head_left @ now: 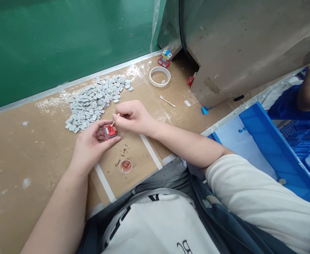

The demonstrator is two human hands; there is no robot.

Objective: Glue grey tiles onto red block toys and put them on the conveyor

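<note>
Far left, the worktop shows brown, board-like, scuffed and speckled with pale spots, with white tape strips marking a rectangle near its front edge. Next, toward the back edge against the green wall, a heap of small grey tiles sprawls out: flat, rectangular, matte, far too many to count.

In the middle, the left hand lies on the worktop, thumb and fingers curled around one small red block, squarish, plastic-looking, with a pale insert on top. It sits just in front of the grey heap, inside the taped rectangle. The right hand comes in from the other side, fingers pressed together, pinching one thin pale stick whose tip meets the top of the red block.

Just toward the front edge, one little round clear dish holds something reddish, with dark crumbs scattered beside it.

Moving right, toward the back: one white ring of tape, lying flat, and a second slim white stick loose on the board. At the back edge, a small stack of coloured blocks, red, yellow and blue. Far right, off the worktop's edge, a glossy blue plastic crate.
</note>
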